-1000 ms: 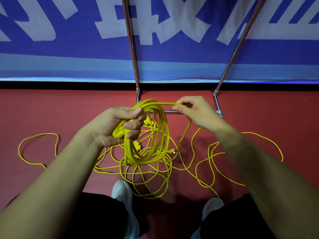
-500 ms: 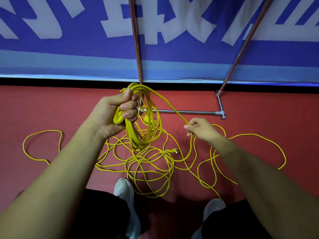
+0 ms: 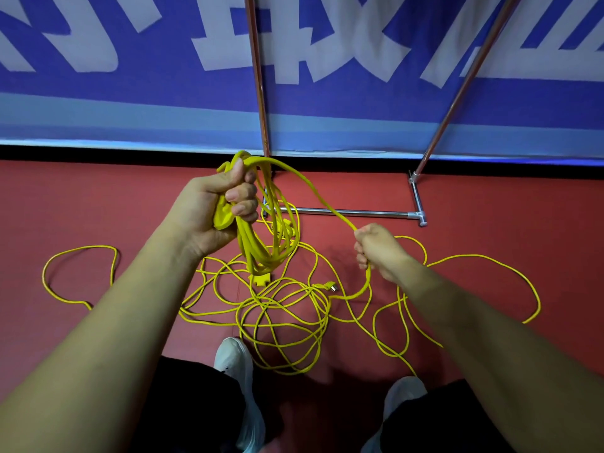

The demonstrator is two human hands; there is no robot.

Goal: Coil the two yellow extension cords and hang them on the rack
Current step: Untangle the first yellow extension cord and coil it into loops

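Coil (image 3: 261, 250) in the left hand (image 3: 209, 207), just before the left post of the rack (image 3: 343, 212). Loose cord (image 3: 284, 308) on the floor (image 3: 98, 197) before the rack, right hand (image 3: 379, 250) above it.

A blue banner (image 3: 163, 103) with big white letters stands behind the red floor (image 3: 98, 197). On the floor stand a left white shoe (image 3: 233, 358) and a right white shoe (image 3: 405, 392).
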